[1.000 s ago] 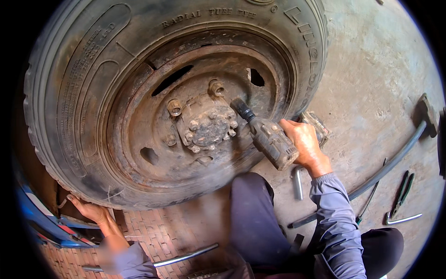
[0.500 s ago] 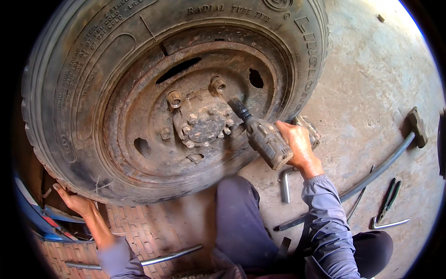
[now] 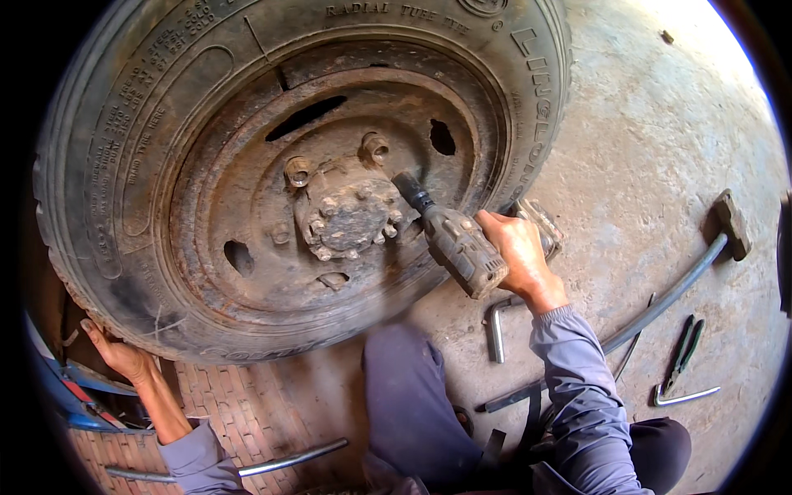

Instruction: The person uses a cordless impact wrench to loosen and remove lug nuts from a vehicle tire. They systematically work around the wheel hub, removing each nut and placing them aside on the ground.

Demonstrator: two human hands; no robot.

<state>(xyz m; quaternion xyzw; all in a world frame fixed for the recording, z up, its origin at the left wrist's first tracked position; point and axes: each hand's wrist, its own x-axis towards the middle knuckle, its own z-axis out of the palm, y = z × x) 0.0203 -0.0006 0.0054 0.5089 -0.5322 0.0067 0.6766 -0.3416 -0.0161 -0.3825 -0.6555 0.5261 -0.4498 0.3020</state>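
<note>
My right hand (image 3: 521, 254) is wrapped round the grip of a worn cordless impact wrench (image 3: 462, 252). The wrench's black socket (image 3: 408, 190) points at the right side of the wheel hub (image 3: 351, 219), and I cannot tell if it is on a nut. Two large lug nuts (image 3: 299, 171) show above the hub on the rusty steel rim (image 3: 206, 194). At the lower left, my left hand (image 3: 124, 356) lies against the edge of the big tyre (image 3: 107, 206), its thumb stretched out and its other fingers mostly hidden.
On the concrete to the right lie a long-handled hammer (image 3: 733, 223), green-handled pliers (image 3: 685, 355), a small angled metal key (image 3: 689, 398) and a bent metal bar (image 3: 497, 330). A steel rod (image 3: 293, 458) lies on the bricks before me. Blue metalwork (image 3: 62, 388) stands left of my left hand.
The whole view has shifted slightly, so everything sits a little further left. Both hands keep their places, and the wrench stays beside the hub.
</note>
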